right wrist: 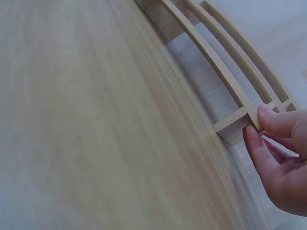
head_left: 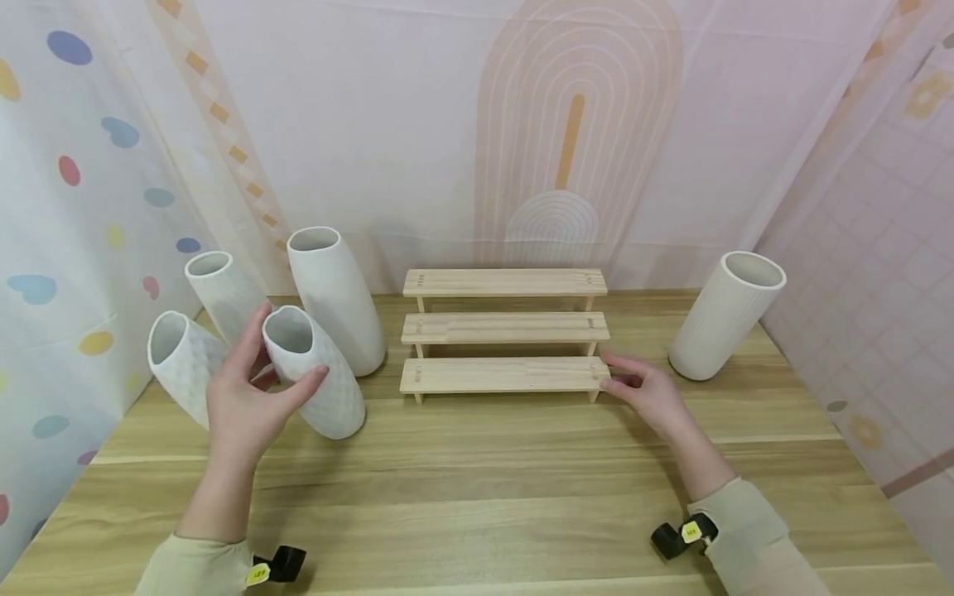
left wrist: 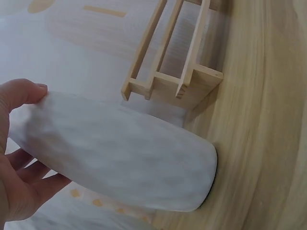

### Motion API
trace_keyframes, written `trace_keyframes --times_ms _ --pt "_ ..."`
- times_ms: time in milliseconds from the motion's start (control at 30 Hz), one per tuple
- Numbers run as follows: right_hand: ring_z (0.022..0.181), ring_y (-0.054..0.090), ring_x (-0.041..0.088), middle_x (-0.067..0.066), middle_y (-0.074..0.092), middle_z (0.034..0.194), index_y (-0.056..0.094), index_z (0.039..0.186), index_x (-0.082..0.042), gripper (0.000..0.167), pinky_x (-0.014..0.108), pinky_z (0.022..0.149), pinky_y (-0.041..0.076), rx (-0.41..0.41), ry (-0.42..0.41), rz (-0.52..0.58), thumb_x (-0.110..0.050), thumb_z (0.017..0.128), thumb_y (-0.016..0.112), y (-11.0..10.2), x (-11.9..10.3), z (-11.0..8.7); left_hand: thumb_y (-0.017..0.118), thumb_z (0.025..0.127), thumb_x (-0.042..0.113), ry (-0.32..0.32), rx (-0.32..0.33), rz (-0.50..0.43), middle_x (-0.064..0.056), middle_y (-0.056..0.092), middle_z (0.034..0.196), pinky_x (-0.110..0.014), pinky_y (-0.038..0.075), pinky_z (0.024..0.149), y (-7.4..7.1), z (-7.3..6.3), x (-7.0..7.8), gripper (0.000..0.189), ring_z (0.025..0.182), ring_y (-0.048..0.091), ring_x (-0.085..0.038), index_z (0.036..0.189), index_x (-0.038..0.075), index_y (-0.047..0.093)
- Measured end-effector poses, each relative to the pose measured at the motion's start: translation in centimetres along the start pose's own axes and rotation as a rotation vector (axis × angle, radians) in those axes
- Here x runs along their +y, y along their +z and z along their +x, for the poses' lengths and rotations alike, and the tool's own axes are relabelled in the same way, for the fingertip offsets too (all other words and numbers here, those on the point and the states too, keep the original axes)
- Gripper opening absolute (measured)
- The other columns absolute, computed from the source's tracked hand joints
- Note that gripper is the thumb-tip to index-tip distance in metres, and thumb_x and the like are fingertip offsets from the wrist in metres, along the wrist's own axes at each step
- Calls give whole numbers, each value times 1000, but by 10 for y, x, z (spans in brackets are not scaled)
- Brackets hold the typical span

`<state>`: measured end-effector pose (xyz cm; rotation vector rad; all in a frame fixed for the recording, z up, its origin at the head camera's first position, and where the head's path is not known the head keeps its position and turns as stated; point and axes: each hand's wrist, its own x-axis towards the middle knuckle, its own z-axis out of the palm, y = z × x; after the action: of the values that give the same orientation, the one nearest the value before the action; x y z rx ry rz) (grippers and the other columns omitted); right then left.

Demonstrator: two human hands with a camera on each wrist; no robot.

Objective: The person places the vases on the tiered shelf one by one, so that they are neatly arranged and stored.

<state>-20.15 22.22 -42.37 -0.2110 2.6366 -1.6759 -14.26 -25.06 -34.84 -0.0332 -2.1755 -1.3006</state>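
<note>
Left hand: fingers grasping dimpled white ceramic vase near rim; vase left of three-tier pale wooden stand. Right hand: thumb and finger pinching right end of stand's lowest tier. Farther back: pale patterned fabric backdrop.

A light wood-grain tabletop spans the lower part of the frame, a white cloth with multicoloured spots hangs at left, a pale backdrop with a peach arch fills the upper centre, and a pinkish grid-patterned cloth with yellow flowers hangs at right.
</note>
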Motion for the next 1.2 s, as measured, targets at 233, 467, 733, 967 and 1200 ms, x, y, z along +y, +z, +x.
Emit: trace_keyframes --times_ms 233,467,733,967,1200 --pt "103 58 23 27 52 137 55 136 6 48 17 77 50 3 6 -16 -10 93 70 1 -1 0 79 71 -12 2 8 -117 3 60 129 -11 50 75 -3 5 18 93 100 61 -7 149 25 45" --pt "107 58 28 27 52 137 55 136 5 48 17 77 49 10 6 -37 -10 94 70 0 0 1 80 71 -11 59 -61 -146 0 59 131 -13 51 80 1 13 44 93 103 62 -10 150 26 45" --pt "113 56 34 27 50 139 54 138 4 48 16 79 48 -2 24 -28 -11 95 68 -3 0 0 79 72 -12 134 -180 -226 0 60 124 -16 51 82 25 16 65 92 101 62 -13 151 20 44" --pt "115 56 36 26 50 139 54 138 3 49 16 79 48 -7 24 -32 -13 95 69 -3 -2 -1 81 71 -10 171 -256 -298 -3 60 127 -21 52 85 52 17 76 93 105 63 -15 151 21 44" --pt "112 57 34 26 50 139 55 137 4 48 16 78 48 10 8 -43 -12 94 69 -2 -2 -1 83 71 -4 195 -348 -337 -5 58 135 -25 53 87 84 15 85 94 109 61 -19 152 19 42"
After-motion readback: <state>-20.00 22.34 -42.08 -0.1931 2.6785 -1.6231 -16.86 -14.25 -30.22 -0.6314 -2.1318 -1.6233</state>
